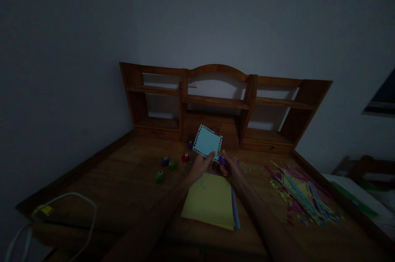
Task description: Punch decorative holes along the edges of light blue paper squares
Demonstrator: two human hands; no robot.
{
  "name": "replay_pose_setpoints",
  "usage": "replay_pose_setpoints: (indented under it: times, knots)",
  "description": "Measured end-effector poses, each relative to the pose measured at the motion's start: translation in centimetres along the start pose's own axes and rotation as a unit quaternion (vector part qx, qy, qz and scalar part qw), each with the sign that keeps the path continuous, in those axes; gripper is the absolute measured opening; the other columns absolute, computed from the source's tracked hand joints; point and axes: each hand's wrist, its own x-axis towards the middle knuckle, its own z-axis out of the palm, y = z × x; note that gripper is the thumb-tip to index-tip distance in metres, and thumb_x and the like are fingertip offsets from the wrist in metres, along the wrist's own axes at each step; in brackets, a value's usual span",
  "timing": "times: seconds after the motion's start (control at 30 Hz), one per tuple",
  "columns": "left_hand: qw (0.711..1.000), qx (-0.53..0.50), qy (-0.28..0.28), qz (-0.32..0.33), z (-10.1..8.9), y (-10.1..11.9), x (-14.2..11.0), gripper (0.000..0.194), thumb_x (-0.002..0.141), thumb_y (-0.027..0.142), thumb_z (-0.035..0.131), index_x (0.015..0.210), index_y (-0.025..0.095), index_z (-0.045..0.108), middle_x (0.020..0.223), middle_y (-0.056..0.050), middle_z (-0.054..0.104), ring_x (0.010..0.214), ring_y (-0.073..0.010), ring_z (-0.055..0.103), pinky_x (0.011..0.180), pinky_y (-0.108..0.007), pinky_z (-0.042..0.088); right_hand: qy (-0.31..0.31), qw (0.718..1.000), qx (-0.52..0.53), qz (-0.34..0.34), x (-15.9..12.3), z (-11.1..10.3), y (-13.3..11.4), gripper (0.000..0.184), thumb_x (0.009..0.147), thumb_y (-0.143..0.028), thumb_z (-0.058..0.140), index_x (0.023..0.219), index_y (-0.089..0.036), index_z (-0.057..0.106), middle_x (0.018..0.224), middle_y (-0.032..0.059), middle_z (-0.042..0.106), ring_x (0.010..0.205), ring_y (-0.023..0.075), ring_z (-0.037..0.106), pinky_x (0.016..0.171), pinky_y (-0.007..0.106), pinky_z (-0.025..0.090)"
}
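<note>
A light blue square of paper (208,142) with small holes punched along its edges is pinched in my left hand (203,166), thumb on top. My right hand (230,166) grips a purple craft punch (221,160) at the lower right corner of that paper. Below both hands lies a stack of coloured paper (210,202), yellow on top, with tiny blue punched bits on it. Several more craft punches sit to the left, among them a red punch (185,157) and a green punch (159,176).
A heap of coloured paper strips (300,192) covers the table's right side. At the back stands a wooden shelf unit (216,101). A white cable (92,208) loops over the front left edge. Paper bits lie near the hands. The room is dim.
</note>
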Motion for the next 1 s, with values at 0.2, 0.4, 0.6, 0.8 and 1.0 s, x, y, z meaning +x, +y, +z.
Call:
replay_pose_setpoints:
  times: [0.2,0.4,0.6,0.8,1.0]
  knots:
    - [1.0,-0.014,0.002,0.013,-0.1,-0.5,0.3,0.035,0.08,0.042,0.061,0.104,0.017,0.06,0.106,-0.007,0.066,0.097,-0.0216,0.06,0.091,-0.035,0.046,0.008,1.0,0.014,0.021,-0.1,0.2,0.0,0.057,0.082,-0.067,0.048,0.054,-0.018,0.055,0.035,-0.0037,0.039,0.033,0.0082,0.03,0.039,0.025,0.016]
    - [0.998,-0.051,-0.014,-0.025,-0.2,-1.0,0.3,0.034,0.079,0.039,0.063,0.105,0.017,0.061,0.104,-0.007,0.068,0.095,-0.0226,0.061,0.087,-0.035,0.048,-0.017,1.0,0.013,0.0,-0.1,-0.2,0.4,0.055,0.086,-0.062,0.048,0.055,-0.018,0.057,0.038,-0.0029,0.042,0.036,0.0089,0.033,0.042,0.025,0.022]
    - [0.997,-0.064,-0.038,-0.022,0.0,-1.5,0.3,0.034,0.079,0.041,0.063,0.103,0.016,0.062,0.096,-0.006,0.068,0.086,-0.0204,0.061,0.083,-0.034,0.048,-0.048,0.998,0.045,0.007,-0.1,-0.1,0.5,0.055,0.085,-0.062,0.049,0.051,-0.019,0.049,0.039,-0.004,0.041,0.037,0.0085,0.032,0.043,0.025,0.025]
    - [0.997,-0.059,-0.055,-0.019,0.0,-1.7,0.5,0.032,0.08,0.041,0.062,0.099,0.015,0.063,0.091,-0.006,0.067,0.083,-0.0195,0.059,0.078,-0.031,0.048,-0.085,0.993,0.073,0.03,0.0,0.0,0.5,0.053,0.083,-0.061,0.053,0.05,-0.019,0.047,0.039,-0.0049,0.038,0.036,0.0078,0.03,0.042,0.024,0.026]
    - [0.99,-0.095,-0.087,-0.051,-0.1,-1.9,0.5,0.033,0.077,0.042,0.065,0.095,0.014,0.062,0.074,-0.003,0.062,0.061,-0.0144,0.055,0.059,-0.027,0.044,-0.08,0.992,0.092,0.042,-0.2,0.1,0.4,0.048,0.082,-0.059,0.056,0.057,-0.018,0.053,0.043,-0.0039,0.044,0.036,0.007,0.031,0.04,0.023,0.023]
